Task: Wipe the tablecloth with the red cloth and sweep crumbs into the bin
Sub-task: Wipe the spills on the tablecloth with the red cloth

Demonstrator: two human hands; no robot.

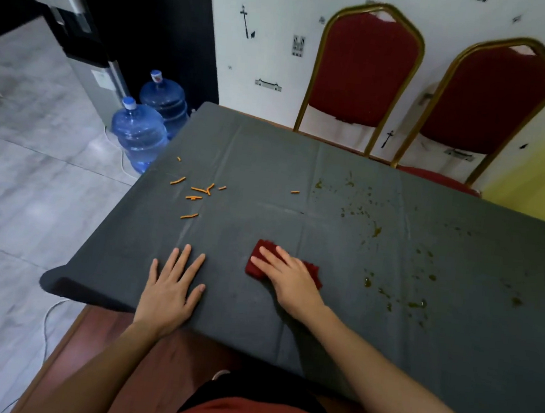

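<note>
A dark grey tablecloth (300, 182) covers the table. My right hand (287, 277) lies flat on a folded red cloth (257, 261) near the front middle, pressing it onto the fabric. My left hand (170, 286) rests palm down, fingers spread, on the tablecloth near the front left edge and holds nothing. Several orange crumb sticks (196, 192) are scattered at the far left of the cloth, with one more orange stick (295, 192) toward the middle. Greenish-brown splatter stains (375, 231) dot the right half. No bin is in view.
Two red chairs with gold frames (364, 72) (487, 100) stand against the far side of the table. Two blue water jugs (140, 132) sit on the tiled floor at the left, beside a water dispenser (81, 31). A white cable (51, 315) runs across the floor.
</note>
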